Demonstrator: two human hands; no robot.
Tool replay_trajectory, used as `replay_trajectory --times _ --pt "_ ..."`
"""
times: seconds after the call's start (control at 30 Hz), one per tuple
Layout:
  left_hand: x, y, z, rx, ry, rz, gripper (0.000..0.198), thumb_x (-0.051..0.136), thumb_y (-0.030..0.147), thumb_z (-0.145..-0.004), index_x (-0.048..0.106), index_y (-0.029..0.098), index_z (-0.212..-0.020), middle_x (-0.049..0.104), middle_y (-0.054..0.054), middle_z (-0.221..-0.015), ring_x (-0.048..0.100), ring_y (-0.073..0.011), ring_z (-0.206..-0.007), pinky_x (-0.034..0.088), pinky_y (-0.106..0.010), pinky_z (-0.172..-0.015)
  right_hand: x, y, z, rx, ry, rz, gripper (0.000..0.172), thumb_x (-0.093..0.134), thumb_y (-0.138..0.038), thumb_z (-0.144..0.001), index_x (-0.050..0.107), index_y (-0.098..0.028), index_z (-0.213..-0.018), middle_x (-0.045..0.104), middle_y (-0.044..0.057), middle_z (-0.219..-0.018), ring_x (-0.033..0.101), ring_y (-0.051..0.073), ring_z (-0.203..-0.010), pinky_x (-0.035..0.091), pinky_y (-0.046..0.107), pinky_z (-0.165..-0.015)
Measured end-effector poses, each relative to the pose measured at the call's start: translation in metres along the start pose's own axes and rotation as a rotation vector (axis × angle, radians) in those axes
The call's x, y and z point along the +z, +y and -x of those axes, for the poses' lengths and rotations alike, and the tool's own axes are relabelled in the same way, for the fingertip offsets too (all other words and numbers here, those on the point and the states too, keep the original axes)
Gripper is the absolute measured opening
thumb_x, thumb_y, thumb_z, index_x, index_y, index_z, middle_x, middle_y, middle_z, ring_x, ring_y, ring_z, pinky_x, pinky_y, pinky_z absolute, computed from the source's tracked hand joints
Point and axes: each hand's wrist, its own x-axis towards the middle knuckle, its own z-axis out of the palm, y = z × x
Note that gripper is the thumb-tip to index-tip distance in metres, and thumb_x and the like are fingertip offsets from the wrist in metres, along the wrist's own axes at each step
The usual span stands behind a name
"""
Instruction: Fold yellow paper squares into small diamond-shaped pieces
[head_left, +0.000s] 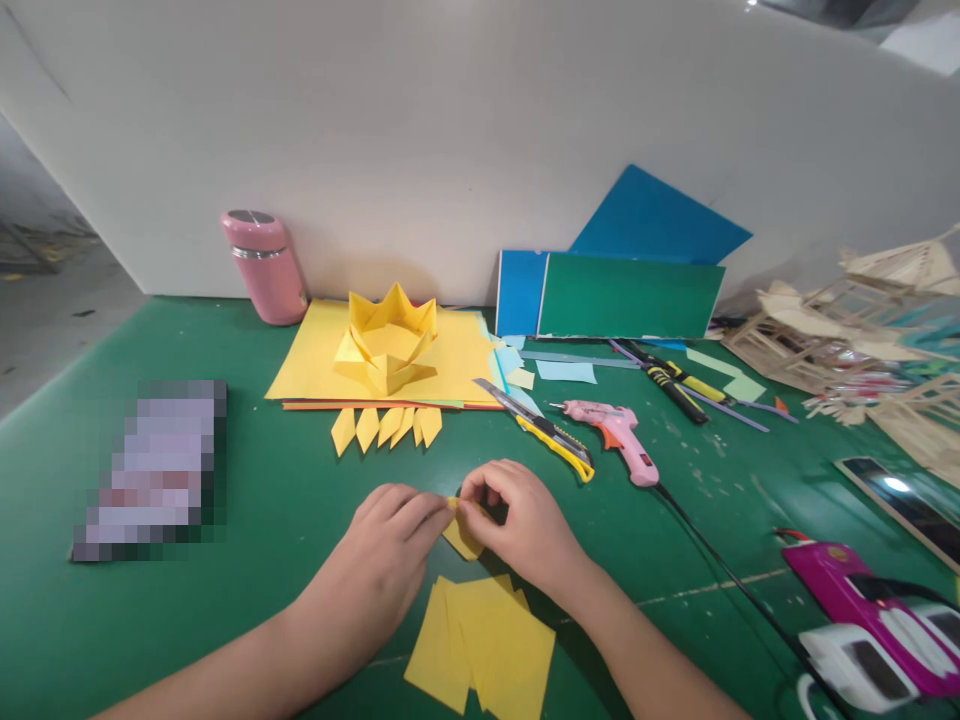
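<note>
Between my two hands is a small yellow paper piece point(463, 540), partly folded, above the green tabletop. My left hand point(396, 540) pinches its left edge, fingers bent together. From the other side, my right hand point(517, 515) grips it between thumb and forefinger. Several loose yellow paper squares point(487, 640) lie overlapping just below my hands. Farther back, a row of folded yellow paper points point(367, 430) rests along the front of a stack of yellow paper sheets point(307, 360). A yellow folded-paper crown shape point(390, 345) sits on that stack.
Right of my hands lie a yellow utility knife point(555, 440) and a pink glue gun point(615, 430) with its black cord. A pink flask point(266, 270) stands back left. Green and blue boards point(630, 297) lean on the wall. Wooden models point(795, 330) and a magenta device point(847, 590) occupy the right.
</note>
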Motion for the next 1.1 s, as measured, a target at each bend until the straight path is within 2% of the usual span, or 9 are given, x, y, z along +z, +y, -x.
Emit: replay_trajectory --times 0.13,0.3,0.47,0.73,0.93,1.1 --pt "0.0026 -0.0005 0.0001 0.012 -0.019 -0.07 0.045 0.04 -0.003 -0.076 0.06 0.015 -0.113 0.065 -0.007 -0.105 0.055 -0.0234 -0.092 0.046 -0.039 -0.086 0.0009 0.0017 0.0003 0.041 0.028 0.003 0.008 0.064 -0.014 -0.076 0.062 -0.021 -0.08 0.059 -0.001 -0.066 0.055 0.016 -0.066 0.042 0.027 -0.06" --pt "0.0023 0.0002 0.0002 0.031 -0.05 -0.107 0.052 0.042 -0.004 -0.072 0.057 0.017 -0.118 0.064 -0.006 -0.107 0.054 -0.0237 -0.092 0.044 -0.04 -0.086 -0.0006 -0.0004 -0.0013 0.12 -0.004 0.027 0.013 0.063 -0.011 -0.078 0.063 -0.02 -0.069 0.059 -0.001 -0.062 0.054 0.016 -0.067 0.041 0.028 -0.064" --pt "0.002 0.0002 0.0002 0.021 -0.067 -0.138 0.054 0.042 -0.003 -0.072 0.056 0.018 -0.12 0.064 -0.006 -0.109 0.054 -0.0236 -0.092 0.043 -0.04 -0.087 -0.0017 -0.0034 -0.0021 0.154 -0.016 0.014 0.014 0.064 -0.009 -0.075 0.063 -0.02 -0.068 0.058 -0.002 -0.062 0.054 0.016 -0.065 0.041 0.026 -0.062" --pt "0.0043 -0.0002 0.001 -0.003 -0.039 -0.148 0.05 0.044 -0.001 -0.076 0.058 0.02 -0.12 0.064 -0.005 -0.112 0.054 -0.0233 -0.094 0.041 -0.039 -0.089 -0.0027 -0.0052 -0.0016 0.089 -0.044 0.024 0.015 0.06 -0.008 -0.078 0.061 -0.02 -0.068 0.061 -0.001 -0.065 0.055 0.016 -0.067 0.041 0.027 -0.064" --pt "0.0062 -0.001 0.0034 -0.038 -0.018 -0.131 0.051 0.043 0.001 -0.078 0.058 0.025 -0.12 0.065 -0.003 -0.112 0.054 -0.023 -0.094 0.038 -0.042 -0.091 -0.0042 -0.0024 -0.0009 0.072 -0.061 0.058 0.011 0.062 -0.01 -0.079 0.066 -0.02 -0.08 0.063 0.0 -0.067 0.057 0.017 -0.069 0.044 0.029 -0.065" --pt "0.0073 -0.001 0.0033 -0.031 -0.001 -0.121 0.053 0.041 -0.001 -0.076 0.057 0.024 -0.12 0.065 -0.003 -0.11 0.054 -0.0238 -0.094 0.036 -0.045 -0.094 -0.0032 -0.0006 0.0002 0.018 -0.032 0.035 0.013 0.061 -0.008 -0.077 0.065 -0.02 -0.074 0.061 0.0 -0.065 0.055 0.016 -0.066 0.043 0.027 -0.062"
